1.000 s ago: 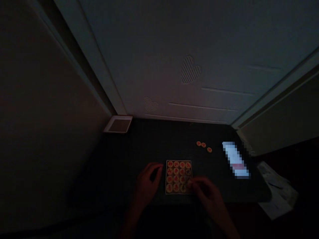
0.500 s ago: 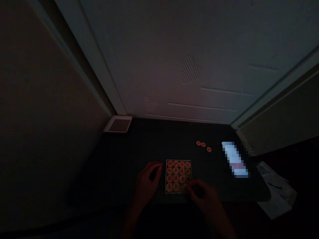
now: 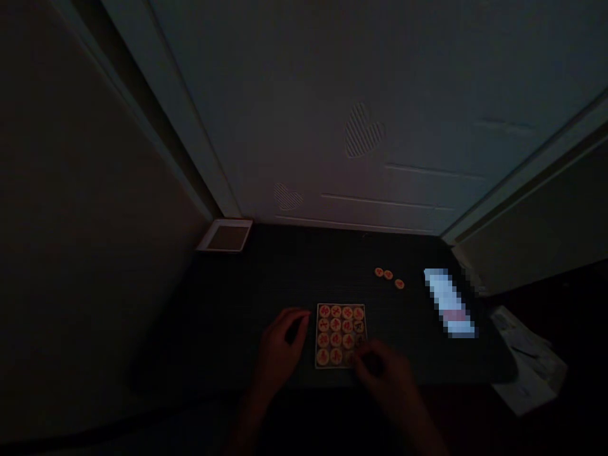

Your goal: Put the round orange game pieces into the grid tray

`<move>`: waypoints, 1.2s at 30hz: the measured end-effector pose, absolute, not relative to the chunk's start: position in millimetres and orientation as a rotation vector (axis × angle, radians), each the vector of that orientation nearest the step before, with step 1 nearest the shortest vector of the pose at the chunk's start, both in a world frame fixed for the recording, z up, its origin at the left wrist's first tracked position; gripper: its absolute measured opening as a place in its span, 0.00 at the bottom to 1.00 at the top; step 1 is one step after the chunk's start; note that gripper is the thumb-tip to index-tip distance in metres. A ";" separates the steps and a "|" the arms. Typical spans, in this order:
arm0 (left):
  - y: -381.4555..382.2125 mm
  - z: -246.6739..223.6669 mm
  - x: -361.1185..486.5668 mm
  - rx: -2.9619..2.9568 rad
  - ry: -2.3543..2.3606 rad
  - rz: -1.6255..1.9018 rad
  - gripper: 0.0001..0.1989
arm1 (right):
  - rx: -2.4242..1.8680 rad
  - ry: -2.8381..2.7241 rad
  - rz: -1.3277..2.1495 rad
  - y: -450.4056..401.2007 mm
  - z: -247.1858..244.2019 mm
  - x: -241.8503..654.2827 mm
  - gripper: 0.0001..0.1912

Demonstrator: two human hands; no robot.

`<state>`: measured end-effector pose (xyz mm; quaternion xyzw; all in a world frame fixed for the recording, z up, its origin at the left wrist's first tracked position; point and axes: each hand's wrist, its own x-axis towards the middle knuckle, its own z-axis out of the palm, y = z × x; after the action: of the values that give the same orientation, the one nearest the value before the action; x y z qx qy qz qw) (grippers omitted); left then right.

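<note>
A square box (image 3: 316,335) on the dark table holds rows of round pieces, most with red characters and a few with dark ones at its right side. My left hand (image 3: 284,335) rests just left of the box, thumb and forefinger curved and a little apart, with nothing visible between them. At the box's lower right corner is my right hand (image 3: 380,364), its thumb and fingertips pinched over the pieces there; what they hold, if anything, is hidden. Three loose red-marked pieces (image 3: 388,275) lie beyond the box to the right.
A shallow lid or tray (image 3: 228,238) sits at the table's back left corner. A lit, pixelated phone (image 3: 449,304) lies on the right side. Papers (image 3: 529,361) are beyond the right edge, and a pale panel with heart patterns (image 3: 363,131) stands behind the table (image 3: 280,259).
My right hand has shifted very slightly at the box's lower right corner, its fingertips closer over the pieces. My left hand looks unmoved.
</note>
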<state>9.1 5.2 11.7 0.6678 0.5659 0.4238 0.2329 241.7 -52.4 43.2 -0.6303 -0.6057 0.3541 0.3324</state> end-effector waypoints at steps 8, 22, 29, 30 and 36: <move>5.5 12.8 8.9 1.819 1.577 1.140 0.09 | -1.677 -1.589 0.877 -53.3 39.8 239.7 0.02; 4.6 14.5 8.7 1.786 1.593 1.135 0.08 | -1.572 -1.648 0.849 -59.8 36.9 251.5 0.09; 34.3 47.6 25.7 1.864 1.475 1.139 0.08 | -1.653 -1.382 0.620 -51.3 19.9 293.2 0.14; 44.6 53.9 33.4 1.910 1.437 1.124 0.08 | -1.662 -1.343 0.614 -49.5 17.3 299.1 0.14; 117.8 74.4 100.1 2.287 1.195 0.772 0.11 | -1.694 -1.119 0.649 -37.3 11.6 323.4 0.18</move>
<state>100.1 117.8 74.4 0.8278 0.4325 0.2795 0.2225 323.4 -37.3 11.6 -0.6957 -0.4593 0.2663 0.4839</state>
